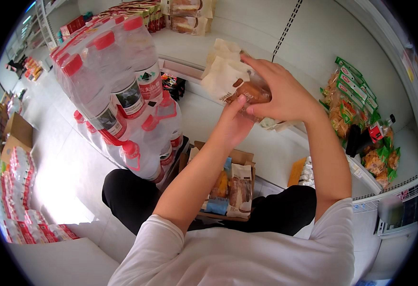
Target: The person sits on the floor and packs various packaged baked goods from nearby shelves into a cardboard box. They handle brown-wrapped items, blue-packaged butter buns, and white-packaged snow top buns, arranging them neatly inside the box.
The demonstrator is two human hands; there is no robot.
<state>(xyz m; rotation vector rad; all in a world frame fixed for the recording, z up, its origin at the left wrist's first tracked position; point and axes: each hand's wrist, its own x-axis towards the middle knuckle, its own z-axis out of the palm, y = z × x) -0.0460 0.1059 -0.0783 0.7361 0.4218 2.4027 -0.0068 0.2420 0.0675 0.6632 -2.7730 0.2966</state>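
Both my hands hold packaged bread (226, 78) in beige paper-and-clear-film bags, more than one bag it seems, above the lower shelf. My left hand (239, 119) supports the bags from below, its thumb on the film. My right hand (280, 91) grips them from the right side, fingers spread over the top edge. Between my knees stands an open cardboard box (243, 157) with more bagged bread (240, 189) and a blue-and-clear bag (219, 191) in it. Similar beige bags (189, 16) lie stacked on the upper shelf at the back.
Shrink-wrapped water bottles with red caps (126, 78) stand stacked close at my left. Green-and-clear snack bags (352, 96) and a small bottle (380, 129) are on the shelf (409, 157) at right. More bottle packs (19, 178) line the floor at far left.
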